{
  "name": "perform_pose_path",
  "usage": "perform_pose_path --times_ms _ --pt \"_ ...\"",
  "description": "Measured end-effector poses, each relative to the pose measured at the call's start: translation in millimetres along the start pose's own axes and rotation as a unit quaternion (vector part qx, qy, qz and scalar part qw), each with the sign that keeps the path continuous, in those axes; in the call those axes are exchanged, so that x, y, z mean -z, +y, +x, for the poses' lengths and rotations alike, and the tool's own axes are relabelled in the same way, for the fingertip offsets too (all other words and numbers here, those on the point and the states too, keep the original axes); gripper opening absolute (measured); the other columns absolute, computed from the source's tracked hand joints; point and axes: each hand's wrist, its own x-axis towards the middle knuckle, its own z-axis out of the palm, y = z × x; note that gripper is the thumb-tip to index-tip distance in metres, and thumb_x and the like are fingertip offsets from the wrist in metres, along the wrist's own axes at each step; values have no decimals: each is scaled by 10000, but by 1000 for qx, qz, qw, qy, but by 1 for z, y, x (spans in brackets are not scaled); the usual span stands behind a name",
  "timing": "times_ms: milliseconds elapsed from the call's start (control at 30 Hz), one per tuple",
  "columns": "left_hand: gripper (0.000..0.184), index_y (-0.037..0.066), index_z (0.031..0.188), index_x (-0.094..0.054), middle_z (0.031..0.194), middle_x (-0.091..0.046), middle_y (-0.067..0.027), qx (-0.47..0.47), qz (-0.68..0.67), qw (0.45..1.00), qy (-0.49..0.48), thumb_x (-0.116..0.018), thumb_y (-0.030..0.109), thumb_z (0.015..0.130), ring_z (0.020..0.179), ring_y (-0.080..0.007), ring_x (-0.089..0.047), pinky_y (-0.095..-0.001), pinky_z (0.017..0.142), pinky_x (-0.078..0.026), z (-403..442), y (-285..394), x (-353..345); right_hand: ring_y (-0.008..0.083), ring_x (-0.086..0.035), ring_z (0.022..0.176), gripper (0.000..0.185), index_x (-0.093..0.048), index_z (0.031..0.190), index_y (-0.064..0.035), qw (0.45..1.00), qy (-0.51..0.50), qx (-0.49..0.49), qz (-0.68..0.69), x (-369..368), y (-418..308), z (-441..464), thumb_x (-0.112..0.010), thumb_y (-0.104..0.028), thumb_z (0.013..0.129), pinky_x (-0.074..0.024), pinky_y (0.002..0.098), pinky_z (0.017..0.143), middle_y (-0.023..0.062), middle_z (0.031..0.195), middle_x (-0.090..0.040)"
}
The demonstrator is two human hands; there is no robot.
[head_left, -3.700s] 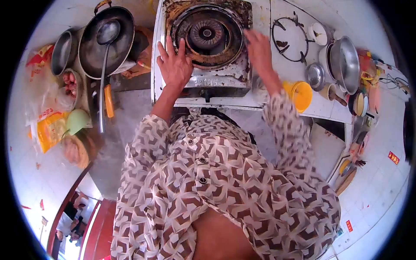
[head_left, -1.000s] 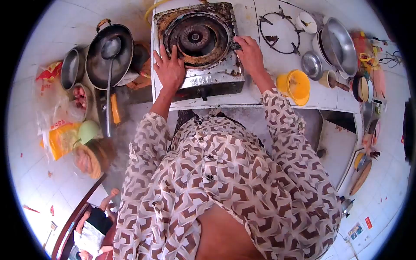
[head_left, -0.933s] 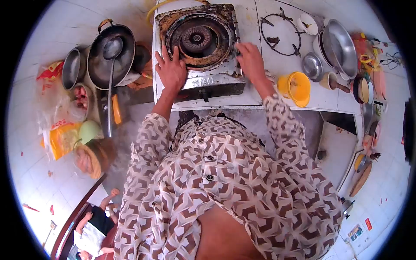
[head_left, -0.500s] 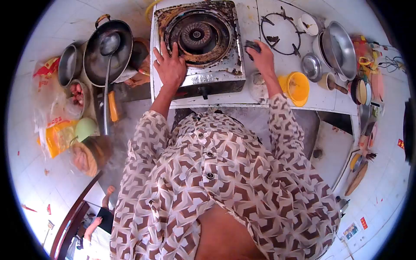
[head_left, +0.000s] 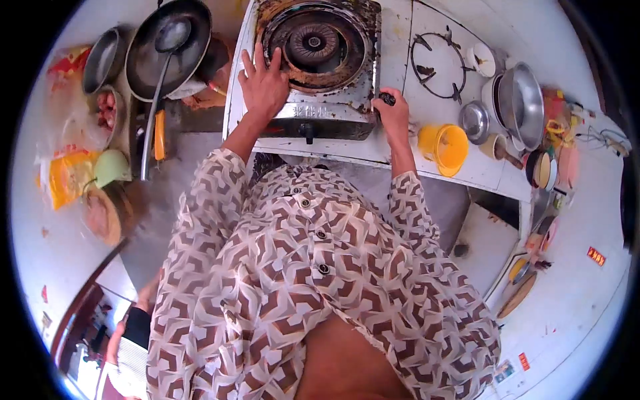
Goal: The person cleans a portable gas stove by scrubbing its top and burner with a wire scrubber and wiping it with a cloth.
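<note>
Stovetop (head_left: 341, 100), left hand (head_left: 267, 91) splayed, right hand (head_left: 397, 115) curled (around dark pad (head_left: 387, 99)).

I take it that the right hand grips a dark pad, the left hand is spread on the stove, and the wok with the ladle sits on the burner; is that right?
Not quite: the wok with the ladle is off to the left of the stove, not on the burner, as the head view shows. The rest stands.
</note>
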Motion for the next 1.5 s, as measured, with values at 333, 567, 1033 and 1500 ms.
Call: perform_pose_path --times_ms 333,567,1033,1500 --pt "539 223 1416 -475 1561 -264 -131 2 20 1000 13 -556 348 899 1424 -433 -218 -580 1026 -319 -5 6 2 141 -588 767 357 -647 1010 -19 994 0 -61 85 3 -6 -2 -762 -158 702 -478 283 696 52 893 -647" --pt "550 229 1427 -464 1564 -264 -123 9 25 1000 5 -571 351 901 1430 -420 -215 -566 1027 -321 -2 4 4 145 -588 772 355 -643 1020 -34 987 -28 -82 138 -1 5 18 -760 -147 705 -476 284 694 49 885 -641" --pt "559 226 1431 -462 1574 -253 -118 17 21 1000 4 -557 324 889 1436 -411 -215 -561 1023 -321 -3 4 10 165 -580 848 439 -619 1151 -43 990 -57 -85 99 10 -11 -13 -758 -130 745 -471 301 793 76 992 -623" --pt "556 203 1402 -490 1557 -268 -136 -2 28 999 30 -591 332 871 1425 -433 -210 -575 1003 -336 -3 -2 5 345 -538 1169 374 -631 1192 -50 911 22 360 -200 -7 -37 -5 -645 -58 819 -415 419 1022 154 1265 -592"
